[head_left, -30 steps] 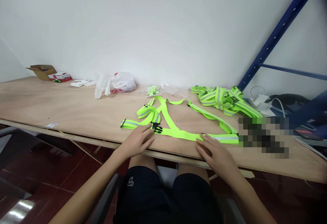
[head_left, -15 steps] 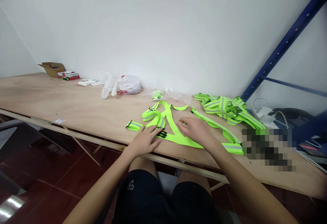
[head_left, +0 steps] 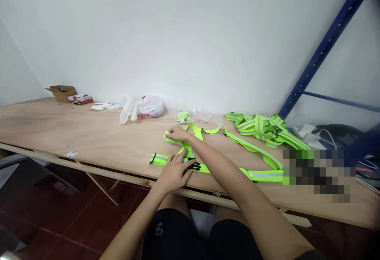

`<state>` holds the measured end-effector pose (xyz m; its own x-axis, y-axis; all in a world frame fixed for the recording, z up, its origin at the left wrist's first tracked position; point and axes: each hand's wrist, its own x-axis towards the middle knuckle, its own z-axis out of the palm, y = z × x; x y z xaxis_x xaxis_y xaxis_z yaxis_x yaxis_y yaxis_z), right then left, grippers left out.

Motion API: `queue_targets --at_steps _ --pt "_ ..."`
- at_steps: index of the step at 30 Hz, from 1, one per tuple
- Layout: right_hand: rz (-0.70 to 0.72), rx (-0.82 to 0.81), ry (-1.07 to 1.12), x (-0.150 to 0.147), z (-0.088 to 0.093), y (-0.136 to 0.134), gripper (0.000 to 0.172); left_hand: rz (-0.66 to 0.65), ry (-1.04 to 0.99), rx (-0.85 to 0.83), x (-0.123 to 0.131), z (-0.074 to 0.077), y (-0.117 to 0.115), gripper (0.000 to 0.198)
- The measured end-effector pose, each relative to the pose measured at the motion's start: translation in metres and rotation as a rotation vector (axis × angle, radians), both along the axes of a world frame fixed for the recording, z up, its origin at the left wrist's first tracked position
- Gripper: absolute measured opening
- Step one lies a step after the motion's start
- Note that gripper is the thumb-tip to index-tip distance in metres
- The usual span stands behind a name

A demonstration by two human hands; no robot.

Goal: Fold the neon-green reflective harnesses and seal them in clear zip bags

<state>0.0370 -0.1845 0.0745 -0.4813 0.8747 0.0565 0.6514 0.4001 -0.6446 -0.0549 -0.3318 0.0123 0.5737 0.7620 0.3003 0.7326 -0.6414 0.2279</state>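
A neon-green reflective harness vest (head_left: 264, 175) with grey stripes lies spread along the table's front edge. My right hand (head_left: 178, 133) reaches across to the left, its fingers closed on a looped strap (head_left: 175, 141) of the vest at the upper left. Nearer to me, my left hand (head_left: 174, 173) rests on the straps with its fingers stretched out. Beside its fingertips is the black side-release buckle (head_left: 194, 166). A strap end with a black slider (head_left: 152, 158) lies left of that hand. My right forearm covers the middle of the vest.
A heap of similar green reflective straps (head_left: 261, 127) lies at the right, before a blue metal rack (head_left: 323, 54). Along the wall stand a bagged green bundle (head_left: 184, 116), a white plastic bag (head_left: 151, 106), white papers (head_left: 102, 106) and an open cardboard box (head_left: 62, 93).
My right hand has moved left from above the vest's middle to the looped strap and closed on it. The left hand stays by the buckle. The view has shifted slightly.
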Motion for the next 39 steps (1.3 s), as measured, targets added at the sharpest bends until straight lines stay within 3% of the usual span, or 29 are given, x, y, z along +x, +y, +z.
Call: queue_targets --at_steps 5,10,14,19,28,39 --pt "-0.077 -0.226 0.445 0.020 0.012 0.023 0.024 -0.017 -0.007 -0.012 0.000 0.001 -0.001 0.048" --pt "-0.188 -0.362 0.747 0.052 0.027 0.041 0.021 -0.022 0.004 -0.018 0.000 0.001 -0.001 0.046" --pt "-0.274 -0.401 0.897 0.074 0.038 0.060 0.014 -0.031 0.000 -0.018 0.001 0.004 -0.003 0.044" --pt "-0.361 -0.417 0.932 0.097 0.042 0.087 0.003 -0.037 -0.006 -0.005 0.002 0.007 -0.007 0.042" --pt "-0.429 -0.355 0.992 0.117 0.020 0.125 0.003 -0.023 -0.043 -0.061 0.002 0.007 -0.008 0.043" --pt "-0.489 -0.293 0.956 0.128 -0.022 0.155 0.021 -0.001 -0.012 -0.095 0.004 0.009 -0.005 0.044"
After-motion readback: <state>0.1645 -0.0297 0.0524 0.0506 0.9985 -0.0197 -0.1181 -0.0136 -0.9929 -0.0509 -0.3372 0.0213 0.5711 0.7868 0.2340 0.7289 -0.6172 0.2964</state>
